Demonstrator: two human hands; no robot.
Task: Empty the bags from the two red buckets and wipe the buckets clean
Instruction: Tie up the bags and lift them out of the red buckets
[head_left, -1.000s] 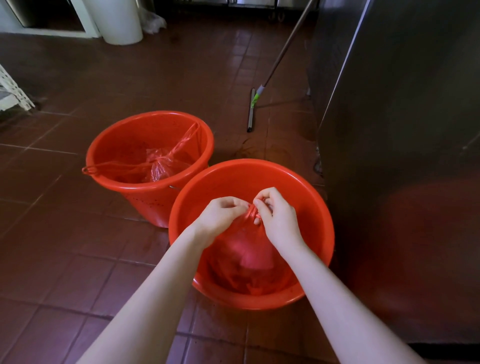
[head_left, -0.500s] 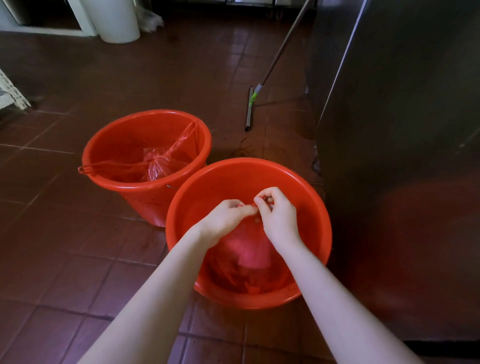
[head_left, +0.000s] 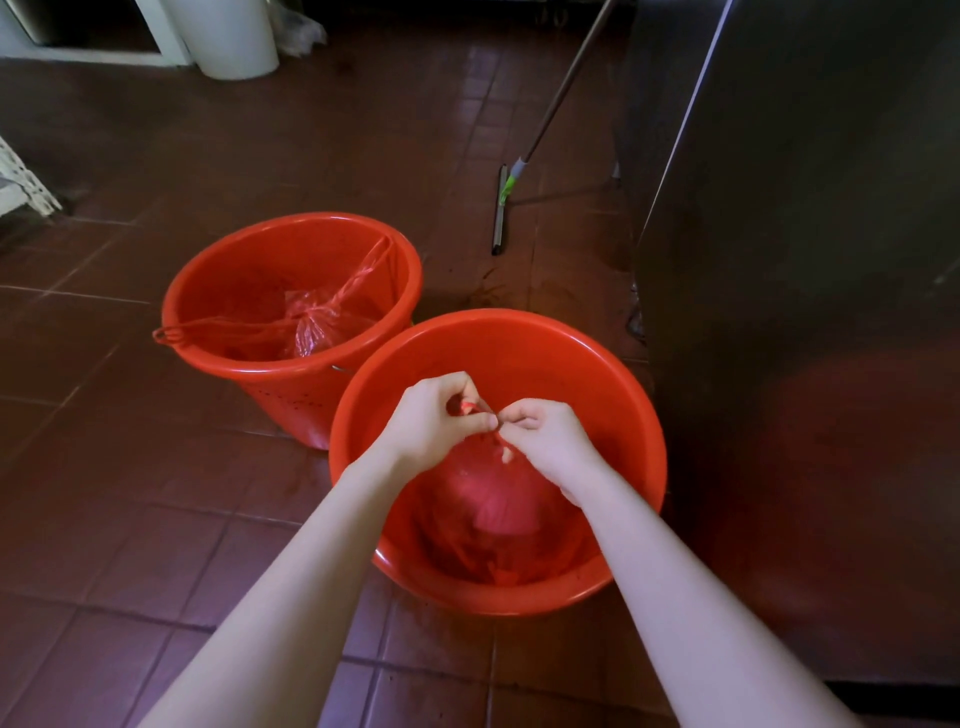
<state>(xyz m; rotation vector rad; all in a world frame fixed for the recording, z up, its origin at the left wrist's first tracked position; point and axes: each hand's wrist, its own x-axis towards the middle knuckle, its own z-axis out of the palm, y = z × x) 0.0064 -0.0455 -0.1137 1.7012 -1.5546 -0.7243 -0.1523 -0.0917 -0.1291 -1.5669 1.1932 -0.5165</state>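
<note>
In the near red bucket (head_left: 597, 374), fingers (head_left: 483, 421) pinch a red bag (head_left: 493, 504) by its top.
The left hand (head_left: 431, 423) and right hand (head_left: 553, 441) are curled tight on the bag's twisted neck, which points up. Both arms reach forward and down. A moment ago the right hand was higher; now the left is. The other bucket (head_left: 208, 280) sits behind it.

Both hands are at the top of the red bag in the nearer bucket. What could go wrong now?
1. The left hand and right hand pinch the twisted neck of the near bag; the thin plastic might tear and spill.
2. Handles of the far bag stretch to the rim of the far bucket; yanking could tip it.
3. The smeared floor near the squeegee could be slippery.
</note>
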